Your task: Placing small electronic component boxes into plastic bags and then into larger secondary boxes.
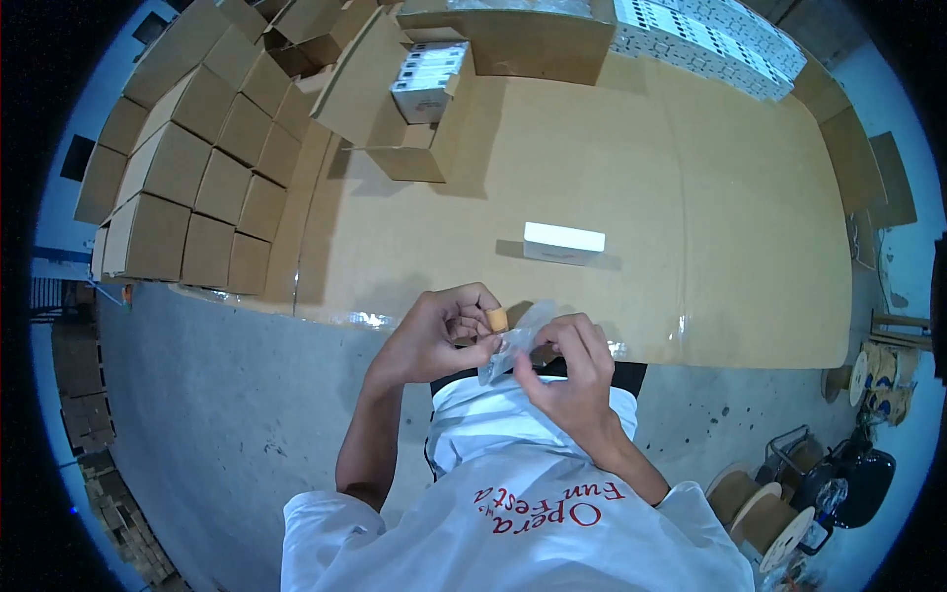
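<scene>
The left hand (434, 335) and right hand (572, 370) both grip a clear plastic bag (513, 345) at the table (740, 247) edge; fingers closed on it. A white box (563, 242) lies just beyond.

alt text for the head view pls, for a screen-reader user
Seen from above, a person's left hand and right hand together hold a small clear plastic bag at the near edge of a cardboard-covered table. A white box lies just beyond, with an open carton and stacked cartons at far left.
</scene>
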